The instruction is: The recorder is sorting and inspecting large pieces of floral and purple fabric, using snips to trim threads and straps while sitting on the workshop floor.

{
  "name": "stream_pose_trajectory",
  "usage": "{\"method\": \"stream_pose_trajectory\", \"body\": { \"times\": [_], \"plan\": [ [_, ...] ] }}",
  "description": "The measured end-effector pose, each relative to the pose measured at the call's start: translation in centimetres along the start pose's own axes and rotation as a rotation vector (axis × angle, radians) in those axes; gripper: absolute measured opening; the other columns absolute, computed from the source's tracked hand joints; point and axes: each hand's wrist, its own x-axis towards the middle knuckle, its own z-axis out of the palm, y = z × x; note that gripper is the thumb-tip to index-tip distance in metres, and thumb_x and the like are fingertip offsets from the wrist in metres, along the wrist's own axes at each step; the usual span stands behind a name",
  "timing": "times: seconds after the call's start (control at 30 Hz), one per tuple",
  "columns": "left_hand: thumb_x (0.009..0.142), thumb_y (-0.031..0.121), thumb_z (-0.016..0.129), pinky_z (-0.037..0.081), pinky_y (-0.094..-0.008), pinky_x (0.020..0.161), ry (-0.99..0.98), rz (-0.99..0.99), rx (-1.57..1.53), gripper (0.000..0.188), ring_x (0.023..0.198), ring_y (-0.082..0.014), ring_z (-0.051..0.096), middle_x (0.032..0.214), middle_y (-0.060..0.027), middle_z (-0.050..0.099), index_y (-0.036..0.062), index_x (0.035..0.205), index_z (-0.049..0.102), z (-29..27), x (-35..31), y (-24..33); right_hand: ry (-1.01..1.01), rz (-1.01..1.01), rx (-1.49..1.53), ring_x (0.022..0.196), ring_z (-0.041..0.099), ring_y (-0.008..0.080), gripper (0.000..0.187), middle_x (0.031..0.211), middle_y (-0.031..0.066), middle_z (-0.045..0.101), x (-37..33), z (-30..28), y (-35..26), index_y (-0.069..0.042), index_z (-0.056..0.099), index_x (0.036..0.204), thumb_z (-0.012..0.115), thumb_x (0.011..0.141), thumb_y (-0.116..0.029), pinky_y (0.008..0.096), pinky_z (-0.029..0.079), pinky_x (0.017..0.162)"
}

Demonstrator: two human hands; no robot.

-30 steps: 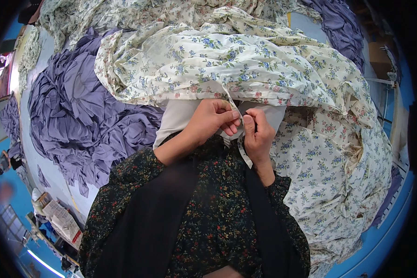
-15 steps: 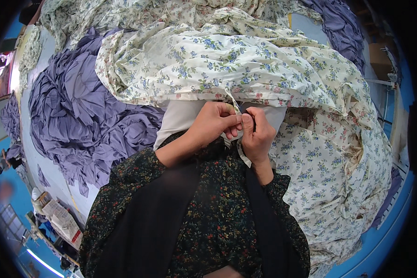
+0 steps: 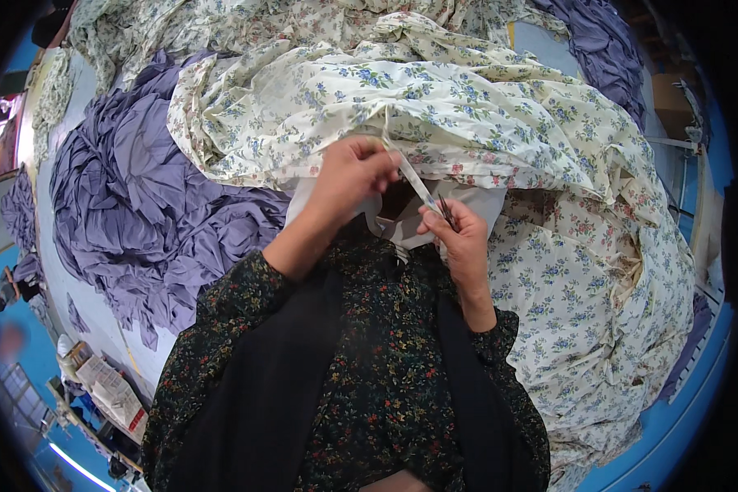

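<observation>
A narrow pale fabric strip (image 3: 418, 187) runs taut from the edge of the floral cloth (image 3: 435, 102) down to my right hand (image 3: 461, 234), which pinches its lower end. A small dark pointed tool (image 3: 448, 215), perhaps thread snips, also shows in my right hand's fingers. Slightly blurred, my left hand (image 3: 348, 176) is closed, its thumb and fingertips on the strip higher up, close to the cloth. The cloth is white with blue and pink flowers. It is lifted into a small peak where the strip meets it.
Crumpled purple fabric (image 3: 156, 197) is heaped on the left of the table, with another purple pile (image 3: 603, 49) at the far right. The floral cloth spreads across the back and down my right side. Stacked packages (image 3: 111, 389) stand at the lower left.
My hands were close together on the strip. The left has moved up and left toward the cloth, the right slightly down and right. The strip is now stretched, and the dark tool shows.
</observation>
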Motion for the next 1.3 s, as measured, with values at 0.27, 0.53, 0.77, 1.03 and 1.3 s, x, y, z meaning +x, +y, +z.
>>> {"method": "stream_pose_trajectory", "body": {
  "times": [0.27, 0.53, 0.77, 1.03, 1.3],
  "plan": [
    [0.092, 0.020, 0.066, 0.031, -0.0168, 0.046, -0.006, -0.028, -0.054, 0.019, 0.053, -0.0030, 0.046, 0.073, 0.0030, 0.060, 0.0039, 0.103, 0.066, -0.7, 0.0, -0.8, -0.008, 0.145, 0.017, 0.051, 0.034, -0.0011, 0.023, 0.071, 0.0009, 0.066, -0.6, -0.8, -0.8, 0.002, 0.069, 0.101, 0.059, 0.098, -0.019, 0.0178, 0.023, 0.047],
    [0.096, 0.012, 0.057, 0.031, -0.0190, 0.047, -0.435, -0.138, -0.227, 0.029, 0.056, -0.0037, 0.045, 0.081, 0.0026, 0.059, 0.0042, 0.124, 0.061, 1.9, -0.6, -3.0, -0.135, 0.323, 0.483, 0.047, 0.040, 0.0041, 0.027, 0.068, 0.0058, 0.065, -0.9, -2.3, -0.7, 0.003, 0.067, 0.095, 0.057, 0.096, -0.021, 0.0209, 0.027, 0.045],
    [0.100, 0.038, 0.057, 0.028, -0.0175, 0.041, -0.103, -0.166, -0.302, 0.033, 0.050, -0.0042, 0.047, 0.070, -0.0003, 0.057, 0.0055, 0.094, 0.062, 1.6, -0.8, -3.2, 0.165, -0.045, -0.159, 0.051, 0.048, 0.0081, 0.017, 0.069, 0.0061, 0.065, -2.1, -1.6, -1.6, 0.002, 0.070, 0.100, 0.062, 0.089, -0.008, 0.0244, 0.034, 0.047],
    [0.096, 0.033, 0.063, 0.037, -0.0198, 0.043, -0.315, -0.226, 0.069, 0.030, 0.049, -0.0055, 0.052, 0.069, -0.0022, 0.064, 0.0044, 0.085, 0.064, 3.9, -1.6, -2.7, 0.036, -0.699, -1.372, 0.069, 0.064, 0.0237, 0.036, 0.080, 0.0102, 0.063, -3.8, -2.4, -4.3, -0.005, 0.071, 0.110, 0.074, 0.074, -0.005, 0.0253, 0.048, 0.060],
    [0.101, 0.019, 0.056, 0.054, -0.0244, 0.054, -0.306, -0.176, 0.005, 0.023, 0.063, -0.0129, 0.066, 0.076, -0.0071, 0.066, -0.0025, 0.095, 0.061, 4.4, -2.7, -3.2, 0.202, -0.207, -0.523, 0.072, 0.061, 0.0117, 0.013, 0.082, 0.0062, 0.064, -1.6, -1.6, -1.0, -0.002, 0.067, 0.094, 0.072, 0.085, -0.008, 0.0256, 0.047, 0.061]
  ]
}}
